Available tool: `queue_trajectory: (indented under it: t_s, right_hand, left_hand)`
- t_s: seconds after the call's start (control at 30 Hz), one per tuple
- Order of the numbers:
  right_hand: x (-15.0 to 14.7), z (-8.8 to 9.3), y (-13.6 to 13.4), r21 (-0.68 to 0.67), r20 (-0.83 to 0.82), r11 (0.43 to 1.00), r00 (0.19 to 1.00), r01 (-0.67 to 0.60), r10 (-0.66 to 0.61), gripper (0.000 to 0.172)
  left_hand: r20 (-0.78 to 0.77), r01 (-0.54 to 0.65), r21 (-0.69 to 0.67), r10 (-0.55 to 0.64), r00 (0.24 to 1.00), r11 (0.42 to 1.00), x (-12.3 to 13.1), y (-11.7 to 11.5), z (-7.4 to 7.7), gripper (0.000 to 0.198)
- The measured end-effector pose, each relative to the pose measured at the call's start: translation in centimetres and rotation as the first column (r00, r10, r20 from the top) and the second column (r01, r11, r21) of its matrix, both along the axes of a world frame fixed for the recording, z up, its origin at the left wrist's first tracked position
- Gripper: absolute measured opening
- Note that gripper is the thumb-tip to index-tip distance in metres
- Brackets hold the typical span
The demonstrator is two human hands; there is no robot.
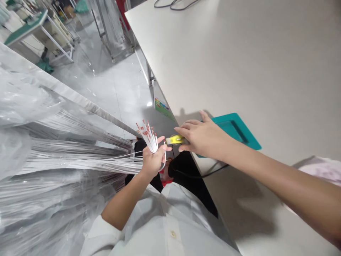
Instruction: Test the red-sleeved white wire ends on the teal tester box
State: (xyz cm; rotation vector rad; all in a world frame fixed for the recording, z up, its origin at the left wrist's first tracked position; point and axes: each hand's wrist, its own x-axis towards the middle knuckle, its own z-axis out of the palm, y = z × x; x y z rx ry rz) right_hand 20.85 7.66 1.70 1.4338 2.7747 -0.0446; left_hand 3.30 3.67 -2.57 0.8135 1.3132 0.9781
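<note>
Head view, seated worker at a counter [266,71]. Left hand [152,163]: fingers curled closed around white wires [150,142], gathered below their reddish, bared ends, which fan upward above the grip. One wire bends apart from the bundle near the thumb, its end at the tip of a yellow tool [175,139]; whether the two touch cannot be told. Right hand [204,137]: thumb and forefinger close on the tool from opposite sides, the outer fingers more loosely spread. The gathered hold presumably keeps the ends level and leaves a single one accessible, while the sideways hold on the tool seems chosen to point it at that end. Both hands work beside the counter's edge, probably because the wires reach in from the left.

Containers: a teal tray [249,132] lies on the counter behind the right hand, which, with the forearm, hides part of it; a darker recess shows, but any contents cannot be made out. Clear plastic sheeting [16,103] wraps long bundles of similar wires [80,156], apparently as protective covering. A black cable [191,175] crosses the lap; its connection is hidden.
</note>
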Motion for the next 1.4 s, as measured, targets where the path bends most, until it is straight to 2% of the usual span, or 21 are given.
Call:
queue_trajectory:
  t_s: [0.17,0.27,0.3,0.37,0.47,0.5,0.57,0.6,0.63,0.8,0.87,1.0,1.07,1.1,1.13,1.2,1.23,1.27,1.3,1.33,1.4]
  right_hand:
    - [0.4,-0.1,0.2,-0.002,-0.095,1.0,0.995,-0.002,0.002,0.038]
    - [0.1,0.5,-0.8,0.024,-0.322,0.999,0.947,0.029,-0.02,0.04]
    - [-0.3,0.6,-1.5,0.029,-0.429,0.998,0.902,0.061,-0.042,0.039]
    - [-1.3,0.8,-3.1,-0.029,-0.644,0.988,0.753,0.153,-0.135,0.03]
    - [-3.3,0.3,-5.1,-0.294,-0.811,0.944,0.484,0.149,-0.329,0.023]
    - [-3.9,0.0,-5.5,-0.422,-0.804,0.9,0.412,0.111,-0.428,0.023]
    - [-4.8,-0.4,-5.9,-0.661,-0.718,0.75,0.315,-0.029,-0.621,0.027]
    - [-5.2,-0.5,-5.9,-0.719,-0.684,0.689,0.274,-0.094,-0.676,0.027]
    - [-5.4,-0.6,-5.8,-0.739,-0.672,0.659,0.231,-0.142,-0.704,0.027]
    - [-6.0,-1.5,-5.7,-0.707,-0.693,0.651,0.087,-0.277,-0.715,0.034]
    - [-6.3,-2.2,-5.9,-0.718,-0.657,0.606,0.047,-0.343,-0.752,0.032]
    - [-6.9,-3.2,-6.4,-0.75,-0.522,0.508,-0.095,-0.423,-0.848,0.029]
    - [-6.9,-3.3,-6.5,-0.748,-0.496,0.479,-0.092,-0.46,-0.863,0.03]
    - [-6.7,-3.2,-6.4,-0.743,-0.526,0.496,-0.064,-0.449,-0.848,0.03]
    - [-6.5,-3.1,-6.4,-0.729,-0.594,0.551,-0.026,-0.407,-0.804,0.029]
    - [-6.0,-2.8,-6.2,-0.606,-0.793,0.765,0.08,-0.218,-0.604,0.024]
    - [-5.7,-2.7,-6.1,-0.477,-0.874,0.874,0.156,-0.093,-0.46,0.019]
    - [-5.5,-2.7,-6.2,-0.32,-0.917,0.947,0.242,0.024,-0.316,0.013]
    - [-5.3,-2.6,-6.2,-0.168,-0.927,0.979,0.321,0.111,-0.196,0.014]
    - [-5.3,-2.6,-6.3,-0.055,-0.919,0.985,0.378,0.163,-0.114,0.02]
    - [-5.5,-2.6,-6.6,0.022,-0.904,0.982,0.423,0.19,-0.061,0.024]
  left_hand:
    - [0.002,-0.018,-0.002,0.018,1.0,1.0,-0.8,-0.2,0.0,0.048]
    - [0.018,-0.022,0.007,0.022,1.0,1.0,-1.4,-0.4,0.3,0.048]
    - [0.025,-0.02,0.009,0.02,0.999,1.0,-1.6,-0.4,0.5,0.049]
    - [0.046,-0.012,0.016,0.011,0.999,1.0,-2.1,-0.6,1.0,0.049]
    - [0.108,0.046,0.041,-0.05,0.993,0.998,-2.7,-1.0,2.0,0.046]
    - [0.135,0.072,0.052,-0.078,0.988,0.996,-2.8,-1.2,2.3,0.045]
    - [0.185,0.113,0.058,-0.122,0.975,0.992,-3.1,-1.5,2.9,0.044]
    - [0.207,0.127,0.05,-0.135,0.969,0.991,-3.1,-1.7,3.2,0.045]
    - [0.225,0.137,0.039,-0.142,0.964,0.99,-3.2,-1.9,3.3,0.045]
    - [0.309,0.192,-0.024,-0.175,0.935,0.981,-3.4,-2.3,3.2,0.049]
    - [0.346,0.234,-0.029,-0.209,0.915,0.972,-3.7,-2.5,2.8,0.05]
    - [0.373,0.305,0.007,-0.285,0.883,0.952,-4.1,-3.1,2.0,0.057]
    - [0.346,0.316,0.03,-0.306,0.887,0.948,-4.2,-3.4,1.8,0.059]
    - [0.312,0.316,0.039,-0.312,0.897,0.948,-4.2,-3.4,1.7,0.06]
    - [0.263,0.306,0.041,-0.306,0.915,0.951,-4.2,-3.4,1.7,0.06]
    - [0.143,0.226,0.035,-0.229,0.963,0.973,-4.2,-3.3,1.8,0.06]
    - [0.085,0.16,0.026,-0.162,0.983,0.987,-4.2,-3.1,1.8,0.059]
    - [0.04,0.078,0.023,-0.079,0.996,0.997,-4.2,-3.0,1.9,0.057]
    - [0.016,0.006,0.012,-0.007,1.0,1.0,-4.2,-2.9,1.9,0.056]
    - [0.005,-0.018,-0.001,0.018,1.0,1.0,-4.2,-2.8,2.0,0.053]
    - [-0.001,0.042,-0.005,-0.042,0.999,0.999,-4.0,-2.8,2.1,0.046]
